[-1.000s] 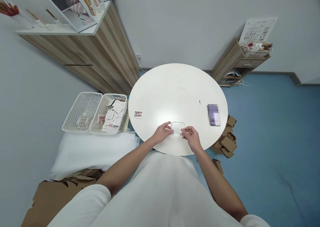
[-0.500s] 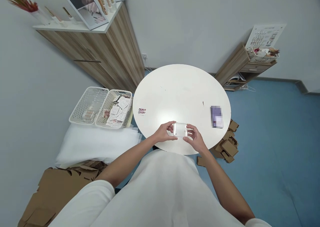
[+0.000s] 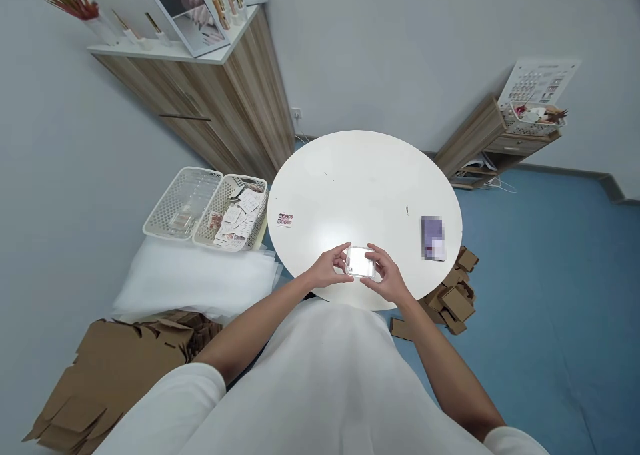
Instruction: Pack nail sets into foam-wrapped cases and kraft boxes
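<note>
A small, clear, flat plastic box is held level above the near edge of the round white table. Bright glare covers most of its top, and a small dark mark shows at its lower left corner. My left hand grips the left end between thumb and fingers. On the other end, my right hand is closed in the same way, its fingertips reaching over the right edge. To the left on the table lies a small printed card; to the right lies a pixelated purple item.
Beyond the table's left edge stand a white basket of papers and packets and a basket of clear boxes. Below them are translucent sheets and flattened cardboard. Small cardboard boxes lie right of the table.
My right fingers have shifted a little left over the box's edge. The box has tilted slightly and now catches bright glare. My head view has turned a little.
</note>
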`<state>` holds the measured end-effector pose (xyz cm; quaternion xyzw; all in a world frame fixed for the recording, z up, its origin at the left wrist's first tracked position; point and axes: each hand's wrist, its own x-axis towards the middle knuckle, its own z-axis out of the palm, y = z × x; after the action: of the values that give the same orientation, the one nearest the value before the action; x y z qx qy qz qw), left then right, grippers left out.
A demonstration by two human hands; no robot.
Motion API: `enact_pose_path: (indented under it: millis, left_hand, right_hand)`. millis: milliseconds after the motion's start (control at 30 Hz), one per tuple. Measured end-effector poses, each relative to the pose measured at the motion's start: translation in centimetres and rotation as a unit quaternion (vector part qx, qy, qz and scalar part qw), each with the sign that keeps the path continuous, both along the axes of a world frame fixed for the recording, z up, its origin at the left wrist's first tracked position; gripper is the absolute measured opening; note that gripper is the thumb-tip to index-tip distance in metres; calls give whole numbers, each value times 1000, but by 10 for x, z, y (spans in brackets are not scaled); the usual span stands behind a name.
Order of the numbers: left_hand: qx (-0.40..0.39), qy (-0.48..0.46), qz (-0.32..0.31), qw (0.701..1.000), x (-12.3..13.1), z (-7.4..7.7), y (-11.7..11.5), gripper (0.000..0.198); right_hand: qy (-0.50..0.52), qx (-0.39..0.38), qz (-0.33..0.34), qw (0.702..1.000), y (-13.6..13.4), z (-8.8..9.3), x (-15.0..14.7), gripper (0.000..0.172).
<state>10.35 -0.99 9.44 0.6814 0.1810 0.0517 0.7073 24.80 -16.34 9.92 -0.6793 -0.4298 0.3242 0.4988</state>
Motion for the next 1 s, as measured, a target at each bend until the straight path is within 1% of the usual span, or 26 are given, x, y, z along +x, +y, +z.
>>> enact_pose_path:
  millis: [200, 467, 633, 733, 833, 1000]
  left_hand:
    - [-5, -3, 0, 1000, 0, 4, -2, 83]
    - [-39, -1, -4, 999, 1, 5, -7, 82]
    - [-43, 7, -14, 999, -2, 6, -9, 81]
    - [-51, 13, -14, 999, -4, 7, -12, 80]
    - [-74, 19, -6, 997, -4, 8, -15, 79]
    - [-134, 10, 27, 991, -4, 10, -17, 83]
  right_hand:
    - [-3, 28, -3, 1000, 1, 2, 1, 50]
    - [-9, 24, -19, 999, -4, 4, 1, 49]
    - [6, 39, -23, 999, -8, 1, -3, 49]
    - [32, 49, -34, 998, -9, -2, -6, 47]
    - [51, 58, -50, 996, -7, -1, -6, 46]
    - [28, 54, -32, 998, 1, 7, -3, 46]
